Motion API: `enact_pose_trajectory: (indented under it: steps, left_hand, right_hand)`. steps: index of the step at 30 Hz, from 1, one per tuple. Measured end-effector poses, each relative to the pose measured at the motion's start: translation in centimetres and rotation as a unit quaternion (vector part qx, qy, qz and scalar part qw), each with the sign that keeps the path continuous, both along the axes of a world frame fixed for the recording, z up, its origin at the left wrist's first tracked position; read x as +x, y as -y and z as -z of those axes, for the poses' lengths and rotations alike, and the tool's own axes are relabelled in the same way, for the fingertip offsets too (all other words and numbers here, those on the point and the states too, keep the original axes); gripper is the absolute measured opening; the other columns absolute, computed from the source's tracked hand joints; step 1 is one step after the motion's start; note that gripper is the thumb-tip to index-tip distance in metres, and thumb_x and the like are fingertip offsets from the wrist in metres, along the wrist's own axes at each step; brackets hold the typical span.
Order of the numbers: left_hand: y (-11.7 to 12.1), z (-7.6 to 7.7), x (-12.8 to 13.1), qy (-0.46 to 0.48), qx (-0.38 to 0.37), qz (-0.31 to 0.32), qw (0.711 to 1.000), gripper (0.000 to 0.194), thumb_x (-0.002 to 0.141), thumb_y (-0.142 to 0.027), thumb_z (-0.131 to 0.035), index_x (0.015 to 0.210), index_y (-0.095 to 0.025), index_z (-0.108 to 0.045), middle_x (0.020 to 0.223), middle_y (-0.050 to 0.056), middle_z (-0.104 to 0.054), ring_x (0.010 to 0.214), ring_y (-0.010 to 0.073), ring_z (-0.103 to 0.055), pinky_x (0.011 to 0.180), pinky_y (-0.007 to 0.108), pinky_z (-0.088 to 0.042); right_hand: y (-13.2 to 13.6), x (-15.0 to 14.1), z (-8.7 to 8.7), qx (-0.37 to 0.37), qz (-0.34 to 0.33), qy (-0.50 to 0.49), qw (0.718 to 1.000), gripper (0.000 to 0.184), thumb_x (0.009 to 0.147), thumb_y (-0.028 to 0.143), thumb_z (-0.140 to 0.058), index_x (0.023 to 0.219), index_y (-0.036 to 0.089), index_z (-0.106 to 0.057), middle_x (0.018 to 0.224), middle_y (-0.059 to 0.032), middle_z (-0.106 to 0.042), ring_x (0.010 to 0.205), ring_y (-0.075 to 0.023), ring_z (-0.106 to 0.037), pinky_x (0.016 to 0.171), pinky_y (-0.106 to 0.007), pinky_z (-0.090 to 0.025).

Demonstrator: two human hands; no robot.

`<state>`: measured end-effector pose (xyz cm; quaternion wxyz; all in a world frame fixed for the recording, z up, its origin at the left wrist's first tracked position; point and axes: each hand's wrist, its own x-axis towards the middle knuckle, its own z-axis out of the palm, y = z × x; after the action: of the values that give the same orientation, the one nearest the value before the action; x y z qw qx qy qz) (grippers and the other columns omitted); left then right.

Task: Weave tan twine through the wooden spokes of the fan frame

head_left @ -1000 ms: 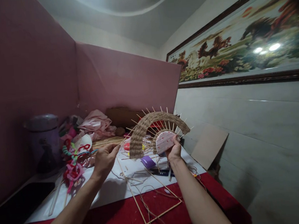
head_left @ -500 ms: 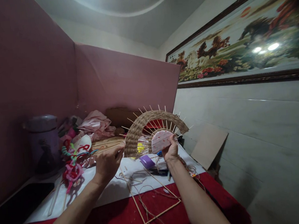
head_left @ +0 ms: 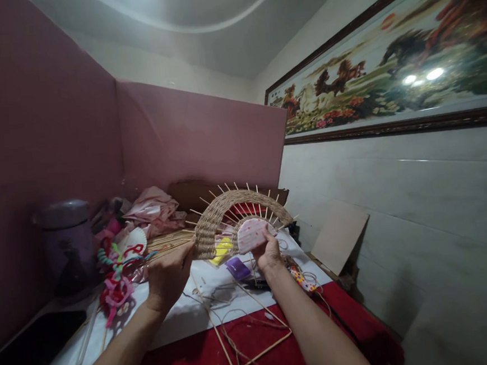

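Observation:
Held up over the table is a woven fan [head_left: 238, 198], a half ring of brown cord on thin sticks whose tips stick out along the outer edge. At its centre sits a pale pink half-round cloth piece [head_left: 251, 233] with red spots. My right hand [head_left: 268, 252] grips the fan there, thumb on the cloth and fingers hidden behind. My left hand [head_left: 170, 272] is closed at the lower left end of the woven band, fingers pinched on its edge. Below the fan lie a purple packet [head_left: 238, 268] and a yellow packet [head_left: 221, 250].
Thin sticks joined in a frame [head_left: 263, 352] and loose cord lie on the red cloth [head_left: 181, 359]. To the left are coloured pipe cleaners [head_left: 119, 293], a purple container [head_left: 69, 247] and a black flat object [head_left: 36, 339]. A bundle of sticks [head_left: 167, 240] lies behind my left hand.
The fan and both hands have shifted slightly left and down in the picture, and the fan leans back a little more. The camera has turned slightly. Both hands keep their hold.

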<state>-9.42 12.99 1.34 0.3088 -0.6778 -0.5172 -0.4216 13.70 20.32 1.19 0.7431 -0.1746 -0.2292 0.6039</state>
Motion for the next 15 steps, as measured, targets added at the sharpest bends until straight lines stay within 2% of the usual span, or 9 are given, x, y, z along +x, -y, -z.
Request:
enact_pose_trajectory:
  steps: [5, 15]
  left_hand:
    - [-0.11, 0.13, -0.13, -0.004, 0.003, -0.006, 1.000, 0.026, 0.085, -0.030, -0.045, 0.087, -0.022, -0.070, 0.075, 0.005, -0.072, 0.056, 0.0153, -0.063, 0.053, 0.024, -0.035]
    - [-0.14, 0.21, -0.07, -0.004, 0.000, -0.014, 1.000, 0.026, 0.084, -0.030, -0.045, 0.085, -0.023, -0.070, 0.073, 0.005, -0.072, 0.058, 0.0160, -0.063, 0.054, 0.024, -0.035]
  right_hand:
    - [-0.05, -0.11, -0.18, -0.004, 0.003, 0.000, 1.000, 0.022, 0.070, 0.033, -0.065, 0.089, 0.021, -0.062, 0.063, 0.0029, -0.068, 0.057, -0.0128, -0.063, 0.058, -0.025, -0.050]
    - [0.07, -0.37, 0.02, -0.022, -0.008, -0.008, 1.000, 0.016, 0.070, 0.030, -0.064, 0.082, 0.019, -0.062, 0.062, 0.0022, -0.068, 0.054, -0.0130, -0.062, 0.061, -0.028, -0.052]
